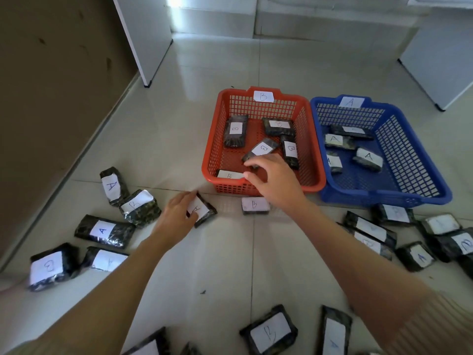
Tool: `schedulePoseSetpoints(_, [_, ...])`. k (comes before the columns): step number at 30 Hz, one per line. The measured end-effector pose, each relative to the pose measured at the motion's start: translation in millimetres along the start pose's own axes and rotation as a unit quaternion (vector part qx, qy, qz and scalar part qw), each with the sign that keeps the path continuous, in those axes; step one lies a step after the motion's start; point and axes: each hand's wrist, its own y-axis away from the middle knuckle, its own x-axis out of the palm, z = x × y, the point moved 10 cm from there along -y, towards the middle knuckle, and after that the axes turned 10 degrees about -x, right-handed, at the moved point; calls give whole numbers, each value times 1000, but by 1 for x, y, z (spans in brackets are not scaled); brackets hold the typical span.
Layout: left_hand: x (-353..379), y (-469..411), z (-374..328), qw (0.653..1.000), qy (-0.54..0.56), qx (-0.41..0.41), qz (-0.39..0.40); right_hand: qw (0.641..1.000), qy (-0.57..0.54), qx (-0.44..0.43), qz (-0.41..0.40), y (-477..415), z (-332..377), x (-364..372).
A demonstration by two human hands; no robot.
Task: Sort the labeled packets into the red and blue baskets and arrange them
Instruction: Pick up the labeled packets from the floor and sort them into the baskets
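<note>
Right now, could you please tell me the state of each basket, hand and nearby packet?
Red basket: tagged B, holds B packets.
Blue basket: tagged A, holds A packets.
Right hand: open over the red basket.
Left hand: gripping A packet on the floor.
B packet: on the floor, untouched.

Red and blue baskets, dark packets

The red basket (311, 139) and blue basket (414, 160) have mesh walls; mottled black packets (105, 231) carry white labels on the pale floor (225, 262).

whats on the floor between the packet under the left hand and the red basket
In the head view, mostly bare tile. The left hand grips an A packet; the red basket sits just beyond. The nearest other thing is a B packet, lying off to the right.
</note>
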Motion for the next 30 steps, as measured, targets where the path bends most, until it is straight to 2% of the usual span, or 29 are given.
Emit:
schedulePoseSetpoints(3, [-6, 8, 4, 1000, -12, -26, -6, 981, 114, -103, -116, 31, 35, -20])
schedulePoseSetpoints(5, [-8, 12, 11, 998, 2, -69, 7, 973, 131, -152, -115, 55, 49, -12])
schedulePoseSetpoints(7, [-5, 16, 13, 995, 6, -88, 40, 973, 138, -172, -68, 74, 49, 6])
schedulePoseSetpoints(11, [-4, 21, 13, 985, 80, -107, 105, 986, 153, -40, 43, 81, 9, 42])
schedulePoseSetpoints(14, [-9, 23, 14, 965, 172, -129, 149, 973, 155, 58, 162, 80, -11, 70])
schedulePoseSetpoints(20, [-39, 30, 5, 922, 303, -136, 201, 963, 188, 120, 153, 78, -15, 69])
schedulePoseSetpoints(22, [-51, 27, -4, 906, 357, -129, 188, 967, 130, 153, 160, 88, -20, 69])
schedulePoseSetpoints(25, [-66, 20, -26, 889, 422, -122, 128, 963, -41, 188, 188, 102, -15, 65])
schedulePoseSetpoints(27, [-70, 15, -44, 876, 460, -118, 84, 970, -127, 164, 128, 97, 2, 40])
schedulePoseSetpoints(30, [-71, 4, -74, 859, 501, -104, 32, 979, -162, 117, -35, 69, 16, -24])
